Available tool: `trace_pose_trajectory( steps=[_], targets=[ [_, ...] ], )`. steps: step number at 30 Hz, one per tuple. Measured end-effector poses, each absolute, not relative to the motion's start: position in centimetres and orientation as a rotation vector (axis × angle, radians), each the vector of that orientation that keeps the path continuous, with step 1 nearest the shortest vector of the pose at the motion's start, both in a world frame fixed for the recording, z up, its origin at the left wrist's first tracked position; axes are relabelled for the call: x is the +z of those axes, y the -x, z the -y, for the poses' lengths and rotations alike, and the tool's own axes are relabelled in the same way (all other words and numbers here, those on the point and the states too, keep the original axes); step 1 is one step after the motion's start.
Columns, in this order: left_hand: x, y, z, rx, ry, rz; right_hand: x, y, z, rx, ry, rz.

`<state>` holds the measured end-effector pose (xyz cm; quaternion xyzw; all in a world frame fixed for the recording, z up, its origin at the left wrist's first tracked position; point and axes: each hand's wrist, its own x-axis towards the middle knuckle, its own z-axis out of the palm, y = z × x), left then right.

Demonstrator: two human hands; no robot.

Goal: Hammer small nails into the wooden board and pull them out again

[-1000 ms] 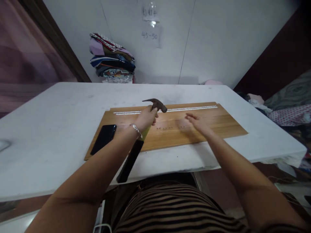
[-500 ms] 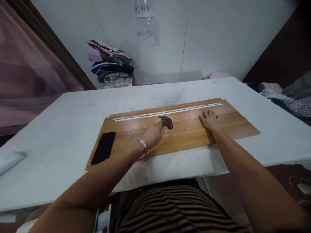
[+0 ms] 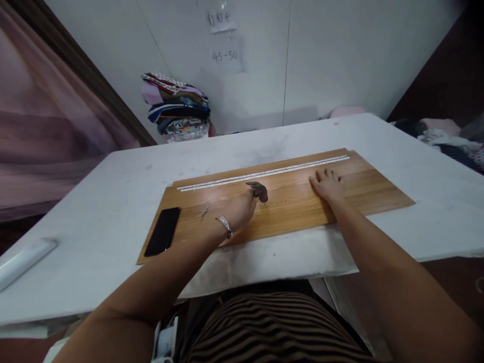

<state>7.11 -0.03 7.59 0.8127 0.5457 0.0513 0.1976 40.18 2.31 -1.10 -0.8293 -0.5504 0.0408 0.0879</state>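
My left hand point(image 3: 242, 209), with a bracelet at the wrist, is closed round the handle of a claw hammer point(image 3: 260, 191). The dark hammer head is just over a wooden board point(image 3: 295, 217); whether it touches the wood I cannot tell. A row of several small nails or nail marks point(image 3: 278, 202) runs to the right of the head. My right hand point(image 3: 328, 185) rests on the board further right, fingers spread, holding nothing. Loose nails point(image 3: 203, 214) lie on the board left of my left hand. Two white measuring strips point(image 3: 264, 174) lie along the board's far side.
A black phone point(image 3: 162, 232) lies at the board's left end. The board is on a white table point(image 3: 94, 217), with a white roll point(image 3: 28, 262) at the left. Folded clothes point(image 3: 177, 106) are stacked by the wall; more fabric point(image 3: 446, 136) is heaped at the right.
The camera view has shifted slightly. My left hand and the hammer stay at nearly the same spot over the board, and my right hand remains flat on it.
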Motion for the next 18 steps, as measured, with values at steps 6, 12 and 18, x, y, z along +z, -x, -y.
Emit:
trace_pose_trajectory(
  steps=[6,12,18],
  targets=[
    [8.0,-8.1,0.5,0.097,-2.268,-1.521,-1.3,-40.2,-2.6,0.136,2.479,1.633],
    [8.4,-8.8,0.7,0.036,-2.253,-1.561,-1.2,-40.2,-2.7,0.129,2.5,1.638],
    [8.9,-8.9,0.5,0.016,-2.256,-1.572,-1.2,-40.2,-2.7,0.123,2.521,1.665]
  ],
)
